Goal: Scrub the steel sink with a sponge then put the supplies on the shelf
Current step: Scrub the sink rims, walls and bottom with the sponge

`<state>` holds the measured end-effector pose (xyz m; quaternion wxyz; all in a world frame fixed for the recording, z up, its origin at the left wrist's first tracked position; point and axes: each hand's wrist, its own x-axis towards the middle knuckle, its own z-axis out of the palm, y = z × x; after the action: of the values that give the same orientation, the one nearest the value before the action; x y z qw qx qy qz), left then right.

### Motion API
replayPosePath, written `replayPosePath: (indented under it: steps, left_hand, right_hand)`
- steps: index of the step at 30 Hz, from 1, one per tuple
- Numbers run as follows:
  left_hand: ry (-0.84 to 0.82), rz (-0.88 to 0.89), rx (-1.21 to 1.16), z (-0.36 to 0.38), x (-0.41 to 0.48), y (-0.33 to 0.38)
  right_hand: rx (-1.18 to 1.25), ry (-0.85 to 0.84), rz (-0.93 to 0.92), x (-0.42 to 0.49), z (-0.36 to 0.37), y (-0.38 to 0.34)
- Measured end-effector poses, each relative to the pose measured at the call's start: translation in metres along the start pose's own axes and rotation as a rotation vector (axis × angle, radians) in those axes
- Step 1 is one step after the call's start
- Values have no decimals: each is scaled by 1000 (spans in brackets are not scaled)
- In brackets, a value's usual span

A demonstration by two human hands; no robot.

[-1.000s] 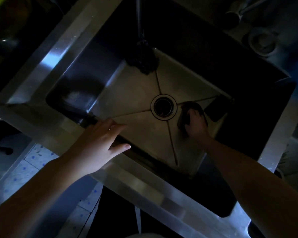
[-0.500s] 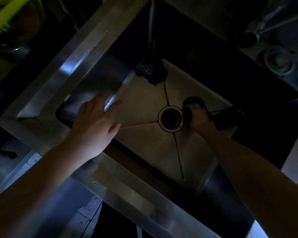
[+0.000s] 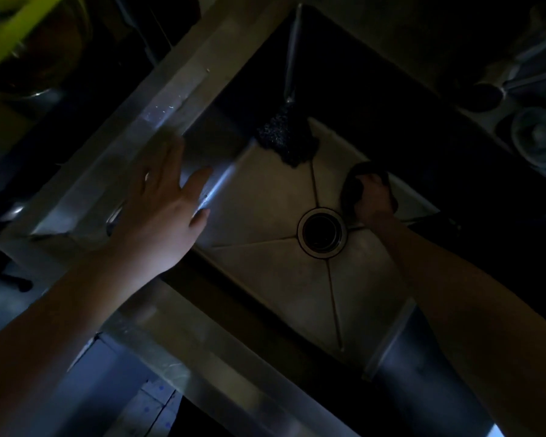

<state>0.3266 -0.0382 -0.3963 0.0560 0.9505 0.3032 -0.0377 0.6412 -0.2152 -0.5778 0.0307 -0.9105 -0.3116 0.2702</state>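
The steel sink (image 3: pixel 265 197) fills the middle of a dim view, its round drain (image 3: pixel 322 232) near the centre of the basin floor. My right hand (image 3: pixel 374 200) is down in the basin just right of and behind the drain, shut on a dark sponge (image 3: pixel 352 182) pressed to the floor. My left hand (image 3: pixel 161 209) is open with fingers spread, over the sink's left rim and inner wall. A dark scouring pad (image 3: pixel 286 138) lies in the far corner of the basin.
A thin stream or rod (image 3: pixel 292 55) drops into the far corner above the pad. A dark flat object (image 3: pixel 435 223) rests in the basin to the right of my hand. Round metal vessels (image 3: pixel 539 137) and utensils (image 3: pixel 486 94) stand at the right. A yellow-rimmed item (image 3: pixel 16 33) sits top left.
My left hand has left the near rim and moved up to the left side of the sink. My right hand has slid the sponge from front right of the drain toward the back.
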Motion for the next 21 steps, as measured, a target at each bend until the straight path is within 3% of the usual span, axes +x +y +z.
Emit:
replayPosePath:
  steps: [4, 9, 13, 15, 19, 21]
  left_hand:
    - [-22, -2, 36, 4, 7, -6]
    - [4, 25, 19, 1, 9, -9]
    - [-21, 39, 11, -1, 10, -13]
    - [-14, 43, 7, -3, 10, -13]
    - [-7, 41, 8, -3, 8, -14]
    - [-10, 42, -2, -2, 9, -15]
  right_hand:
    - [-91, -50, -70, 5, 2, -28]
    - [-262, -124, -352, -19, 15, -47]
    - [-280, -147, -444, -21, 10, -40]
    - [-192, -109, -377, -11, 6, -35]
    - [78, 53, 12, 24, -4, -35]
    - [98, 49, 39, 28, -7, -46]
